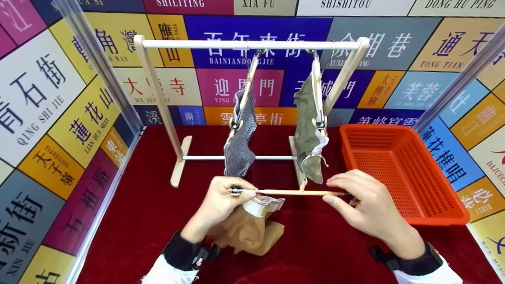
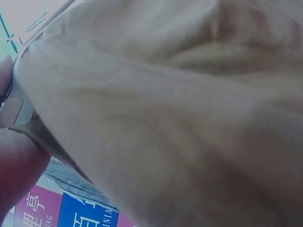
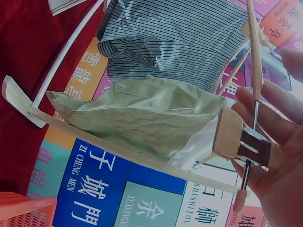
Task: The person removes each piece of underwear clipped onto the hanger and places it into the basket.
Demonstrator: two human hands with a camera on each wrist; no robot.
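Observation:
A wooden clip hanger lies level between the two hands, its metal hook upward. My left hand pinches its left end at the clip. Just below hangs a tan garment with a pale waistband; in the left wrist view the tan cloth fills most of the picture, hiding much of the hand. My right hand is around the hanger's right end, fingers spread and loosely bent. In the right wrist view, the hanger's clip lies against the fingers of this hand, with no cloth in it.
Behind the hands stands a white and wooden rack. On it hang a grey striped garment and an olive green garment, both on clip hangers. An orange-red basket stands at the right on the dark red cloth.

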